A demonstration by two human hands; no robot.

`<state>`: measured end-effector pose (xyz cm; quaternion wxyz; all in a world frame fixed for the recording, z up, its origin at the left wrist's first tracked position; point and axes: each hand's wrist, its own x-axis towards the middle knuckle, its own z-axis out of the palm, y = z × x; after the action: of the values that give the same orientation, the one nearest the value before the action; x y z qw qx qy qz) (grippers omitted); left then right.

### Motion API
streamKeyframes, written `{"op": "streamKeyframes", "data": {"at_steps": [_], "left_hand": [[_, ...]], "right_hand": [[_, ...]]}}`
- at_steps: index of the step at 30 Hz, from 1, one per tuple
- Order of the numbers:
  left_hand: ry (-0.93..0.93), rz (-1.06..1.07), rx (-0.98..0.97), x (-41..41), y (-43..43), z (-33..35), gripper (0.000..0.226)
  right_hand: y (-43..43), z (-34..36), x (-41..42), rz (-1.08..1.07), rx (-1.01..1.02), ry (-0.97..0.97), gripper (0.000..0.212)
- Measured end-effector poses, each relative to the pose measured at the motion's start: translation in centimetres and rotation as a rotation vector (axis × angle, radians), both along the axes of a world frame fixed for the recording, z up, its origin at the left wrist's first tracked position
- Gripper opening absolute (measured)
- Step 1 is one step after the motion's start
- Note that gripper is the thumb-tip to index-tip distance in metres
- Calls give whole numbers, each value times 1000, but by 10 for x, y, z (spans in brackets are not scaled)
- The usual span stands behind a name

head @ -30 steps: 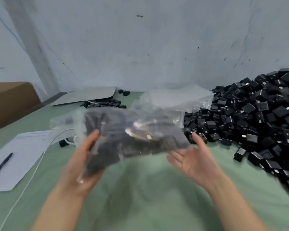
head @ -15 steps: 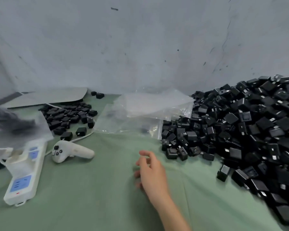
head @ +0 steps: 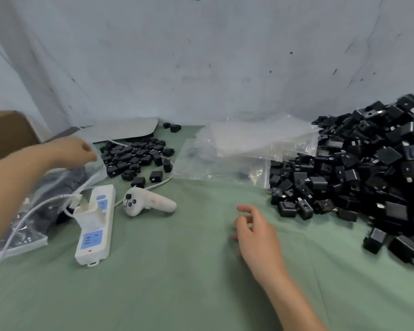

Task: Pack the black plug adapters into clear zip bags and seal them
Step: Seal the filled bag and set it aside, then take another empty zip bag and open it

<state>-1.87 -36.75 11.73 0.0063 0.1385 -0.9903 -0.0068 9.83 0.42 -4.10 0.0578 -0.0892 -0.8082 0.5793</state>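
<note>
My left hand (head: pixel 73 151) reaches out to the left, its fingers curled on the clear top edge of a filled zip bag (head: pixel 41 201) of black adapters, which lies on the green cloth at the left. My right hand (head: pixel 256 232) hovers over the cloth in the middle with fingers loosely curled, holding nothing. A big heap of black plug adapters (head: pixel 359 173) fills the right side. A smaller heap of adapters (head: pixel 134 156) sits at the back left. A stack of empty clear zip bags (head: pixel 249 149) lies at the back centre.
A white power strip (head: pixel 95 225) with a plug and cable lies left of centre. A white handheld controller (head: pixel 148 203) rests beside it. A cardboard box (head: pixel 7 134) stands at the far left, and a grey flat sheet (head: pixel 122 129) lies against the wall.
The filled bag, held up in both hands a second ago, has swung to the left and now lies on the cloth. My right hand has let go and dropped to the middle.
</note>
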Motion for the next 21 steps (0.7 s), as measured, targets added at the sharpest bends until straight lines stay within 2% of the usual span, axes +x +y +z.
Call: {"op": "streamKeyframes", "data": {"at_steps": [3, 5, 7, 10, 14, 18, 21], "left_hand": [[-245, -80, -73, -12, 43, -25, 37], [-374, -47, -185, -20, 55, -44, 45], [-412, 34, -265, -24, 57, -58, 48], [-384, 74, -312, -21, 55, -63, 37], [-207, 120, -334, -12, 47, -48, 31], [355, 11, -136, 6, 58, -5, 43], [623, -196, -71, 25, 113, 35, 67]], "right_hand": [[0, -1, 0, 0, 17, 14, 26], [0, -1, -2, -7, 9, 15, 27], [1, -1, -4, -4, 7, 16, 28], [1, -2, -5, 3, 24, 22, 28], [1, 0, -3, 4, 18, 16, 28], [1, 10, 3, 14, -18, 44, 30], [5, 24, 8, -52, -104, 139, 29]]}}
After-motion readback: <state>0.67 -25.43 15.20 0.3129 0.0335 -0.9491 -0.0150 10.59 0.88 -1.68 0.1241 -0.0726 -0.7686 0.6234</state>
